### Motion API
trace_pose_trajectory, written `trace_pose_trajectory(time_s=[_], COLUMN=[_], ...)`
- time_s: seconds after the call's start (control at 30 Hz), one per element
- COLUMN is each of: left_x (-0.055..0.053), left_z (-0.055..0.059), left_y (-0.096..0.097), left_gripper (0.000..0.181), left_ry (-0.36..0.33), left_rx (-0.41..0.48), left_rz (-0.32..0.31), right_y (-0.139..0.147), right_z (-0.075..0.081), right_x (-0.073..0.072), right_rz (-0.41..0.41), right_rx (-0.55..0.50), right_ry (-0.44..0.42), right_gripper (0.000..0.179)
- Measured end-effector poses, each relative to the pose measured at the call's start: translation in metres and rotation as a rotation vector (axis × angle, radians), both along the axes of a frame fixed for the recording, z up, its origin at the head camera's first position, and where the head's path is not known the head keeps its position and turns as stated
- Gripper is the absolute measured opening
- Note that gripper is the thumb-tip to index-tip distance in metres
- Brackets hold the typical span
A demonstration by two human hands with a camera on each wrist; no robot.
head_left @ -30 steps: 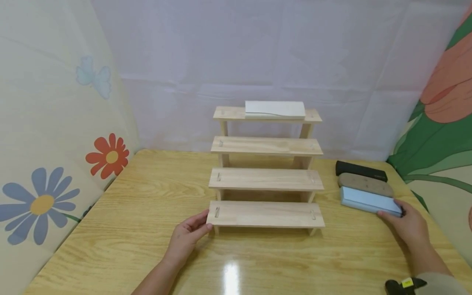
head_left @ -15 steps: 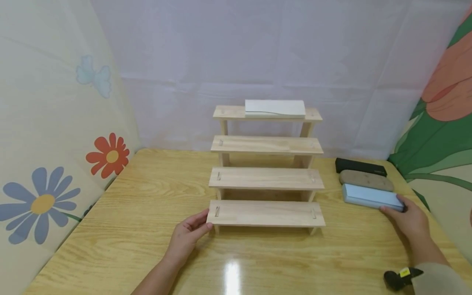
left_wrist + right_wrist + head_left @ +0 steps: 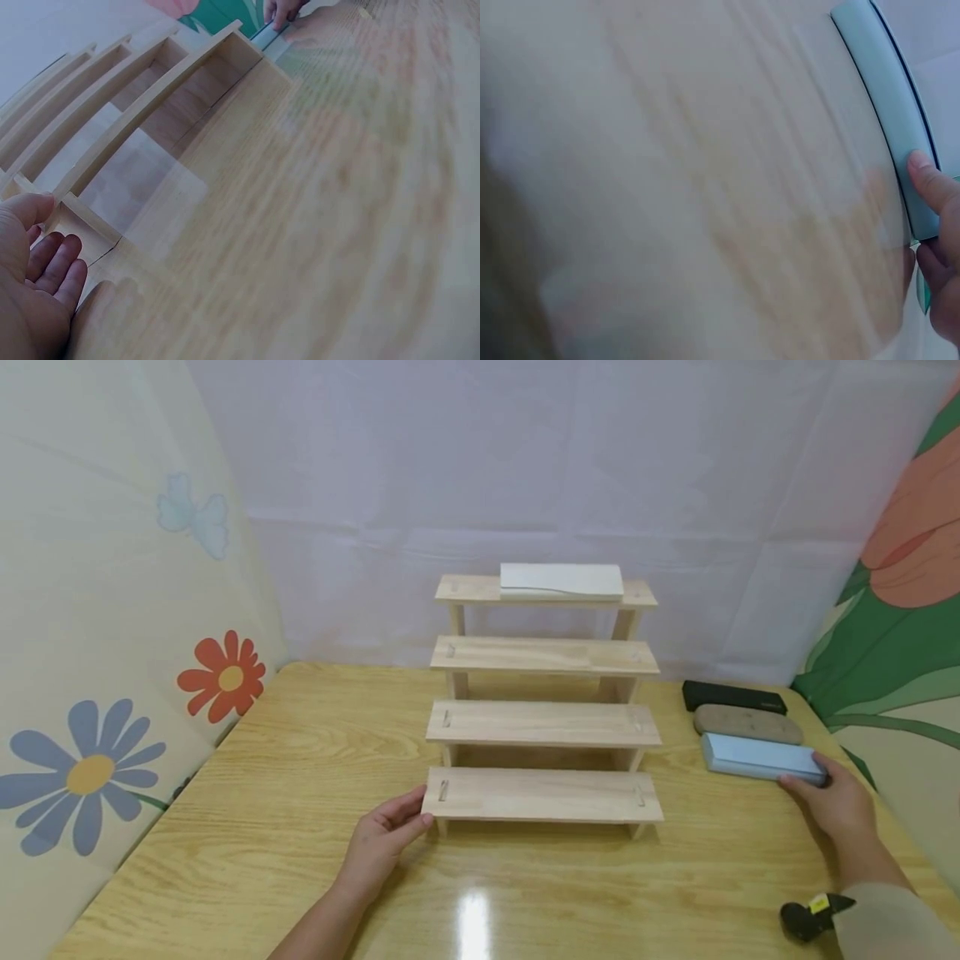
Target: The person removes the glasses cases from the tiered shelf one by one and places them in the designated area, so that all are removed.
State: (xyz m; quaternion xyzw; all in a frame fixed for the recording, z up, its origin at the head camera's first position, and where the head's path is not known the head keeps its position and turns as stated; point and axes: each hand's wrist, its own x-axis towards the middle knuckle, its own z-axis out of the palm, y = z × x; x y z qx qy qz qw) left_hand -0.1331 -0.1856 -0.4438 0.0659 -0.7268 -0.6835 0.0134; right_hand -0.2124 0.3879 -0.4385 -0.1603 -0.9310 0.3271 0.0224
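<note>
My left hand (image 3: 377, 842) pinches the front left corner of the lowest shelf of a tiered wooden display stand (image 3: 543, 793). In the left wrist view, the thumb lies against the shelf's edge while the other fingers curl below. At the right, a light blue glasses case (image 3: 757, 757) lies on the table, with my right hand (image 3: 842, 806) gripping its right end. The right wrist view has the thumb on the near side of this case (image 3: 889, 90); the other fingertips are mostly hidden behind it. A white glasses case (image 3: 561, 581) rests on the stand's top shelf.
Behind the blue case lie a taupe glasses case (image 3: 750, 724) and a black case (image 3: 731, 697), roughly parallel to it. The wood-grain table (image 3: 315, 752) has flower-patterned cloth at both sides and a plain pale cloth (image 3: 375, 460) behind the stand.
My right hand has slid the blue case slightly backward and to the right, close up to the taupe case. The left hand stays at the stand's corner.
</note>
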Motion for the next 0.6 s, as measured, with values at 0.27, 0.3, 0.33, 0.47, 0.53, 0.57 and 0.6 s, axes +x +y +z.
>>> trace_pose_trajectory(time_s=[0.27,0.3,0.33,0.47,0.53,0.57,0.6], left_x=[0.0,0.0001,0.0001,0.0004,0.0004,0.0004,0.0003], left_z=[0.0011,0.0015,0.0018,0.0022,0.0022,0.0021,0.0021], left_y=[0.0004,0.0006,0.0008,0.001,0.0009,0.0008,0.0007], left_gripper=[0.046,0.046,0.046,0.046,0.046,0.046,0.046], left_ry=[-0.011,-0.015,-0.017,-0.023,-0.024,-0.025,-0.027], left_rx=[0.001,-0.002,-0.004,0.005,0.011,0.013,0.012], left_rz=[0.0,0.002,0.004,0.006,0.004,0.003,0.003], right_y=[0.0011,0.0012,0.0015,0.0018,0.0015,0.0011,0.0009], right_z=[0.0006,0.0005,0.0003,-0.0001,0.0,0.0003,0.0004], right_x=[-0.0021,-0.0022,-0.0024,-0.0026,-0.0025,-0.0024,-0.0023], right_rz=[-0.017,-0.016,-0.016,-0.012,-0.01,-0.008,-0.003], right_rx=[0.0,0.0,0.0,0.001,-0.002,-0.005,-0.004], right_ry=[0.006,0.006,0.005,0.003,0.003,0.005,0.009], right_gripper=[0.083,0.083,0.083,0.084,0.085,0.085,0.086])
